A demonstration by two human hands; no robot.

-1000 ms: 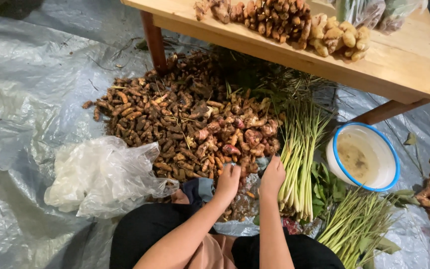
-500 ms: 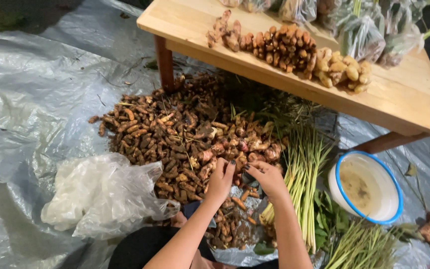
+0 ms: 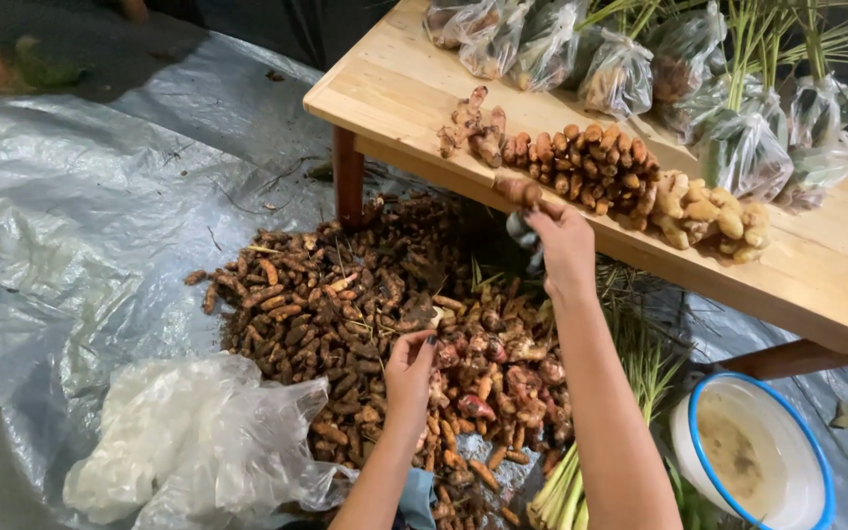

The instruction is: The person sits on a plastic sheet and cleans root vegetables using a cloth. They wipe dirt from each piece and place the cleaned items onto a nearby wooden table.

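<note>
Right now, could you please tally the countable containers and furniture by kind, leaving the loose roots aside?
Wooden table: 1
White bowl with blue rim: 1
Crumpled clear plastic bag on the sheet: 1
Grey plastic ground sheet: 1
Total: 4

Wood, plastic, and lots of knobbly roots

We've got a smooth matt wooden table; under it rough, earthy rhizomes on glossy crinkled plastic sheeting, plus a shiny enamel-looking bowl.

Brown root piece at table edge, root heap below
</note>
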